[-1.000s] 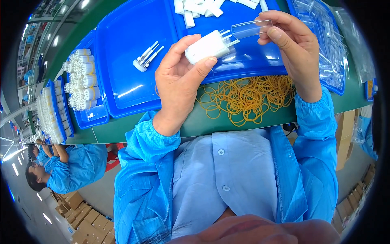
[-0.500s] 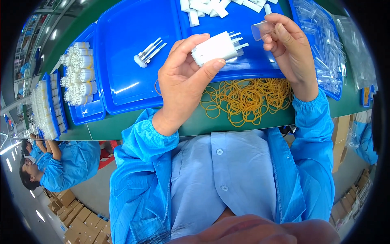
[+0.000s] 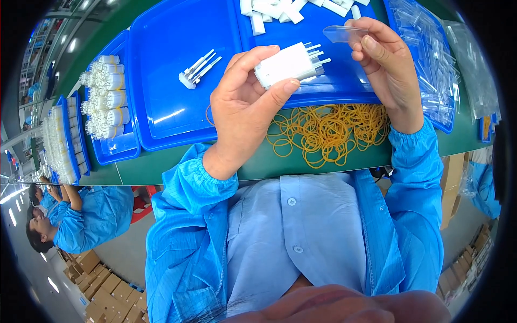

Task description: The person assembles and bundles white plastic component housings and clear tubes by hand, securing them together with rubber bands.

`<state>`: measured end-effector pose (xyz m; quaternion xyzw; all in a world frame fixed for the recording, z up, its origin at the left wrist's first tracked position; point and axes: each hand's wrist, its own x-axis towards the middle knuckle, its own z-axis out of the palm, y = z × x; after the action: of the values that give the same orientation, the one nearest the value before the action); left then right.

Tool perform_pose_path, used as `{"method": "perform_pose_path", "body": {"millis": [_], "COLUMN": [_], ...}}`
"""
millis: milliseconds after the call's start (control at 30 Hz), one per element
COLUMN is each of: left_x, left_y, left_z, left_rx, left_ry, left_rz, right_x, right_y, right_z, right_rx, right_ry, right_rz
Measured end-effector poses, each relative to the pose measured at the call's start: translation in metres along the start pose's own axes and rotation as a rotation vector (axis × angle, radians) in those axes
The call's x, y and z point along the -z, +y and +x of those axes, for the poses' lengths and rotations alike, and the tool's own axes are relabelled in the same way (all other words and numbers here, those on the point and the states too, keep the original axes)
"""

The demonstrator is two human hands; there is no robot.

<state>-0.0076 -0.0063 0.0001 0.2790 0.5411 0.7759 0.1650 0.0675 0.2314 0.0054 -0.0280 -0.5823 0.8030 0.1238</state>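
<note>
My left hand [image 3: 243,94] is closed around a white block-shaped part [image 3: 286,64], with thin white pins sticking out of its right end. A clear strip seems to lie along the block's lower side. In my right hand [image 3: 385,64] a curved sheet of clear plastic [image 3: 340,34] is pinched between thumb and fingers, apart from the block. Both hands are above the front of a blue tray [image 3: 318,98]. Below them a heap of yellow rubber bands [image 3: 328,129] lies on the green table [image 3: 253,164].
Another blue tray [image 3: 161,129] holds a small pronged white part [image 3: 197,70]. White blocks [image 3: 269,9] lie at the back. Clear plastic pieces [image 3: 431,59] fill a right-hand tray; banded white assemblies [image 3: 110,97] stand at left. A co-worker in blue [image 3: 94,218] sits far left.
The clear sheet in my right hand has turned flatter and extends further left toward the block. My left hand and the block have hardly moved.
</note>
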Motion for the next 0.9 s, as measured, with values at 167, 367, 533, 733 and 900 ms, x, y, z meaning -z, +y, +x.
{"method": "perform_pose_path", "body": {"millis": [167,367,533,733,900], "left_x": [0.0,0.001,0.002,0.0,-0.001], "left_y": [-0.001,-0.002,-0.004,-0.001,-0.002], "left_z": [0.0,0.0,0.001,0.0,0.0], "left_rx": [0.011,-0.022,-0.103,-0.032,-0.019], "left_ry": [0.012,0.008,-0.007,0.014,0.006], "left_rz": [-0.03,0.013,0.063,0.065,0.093], "right_x": [-0.007,-0.006,-0.019,-0.023,-0.023], "right_y": [-0.003,-0.004,-0.01,-0.013,-0.013], "right_z": [0.0,-0.004,-0.01,-0.011,-0.012], "right_rx": [0.053,0.098,0.166,0.284,0.318], "right_ry": [-0.009,-0.037,-0.005,-0.075,-0.1], "right_rz": [-0.021,-0.05,-0.192,-0.346,-0.365]}}
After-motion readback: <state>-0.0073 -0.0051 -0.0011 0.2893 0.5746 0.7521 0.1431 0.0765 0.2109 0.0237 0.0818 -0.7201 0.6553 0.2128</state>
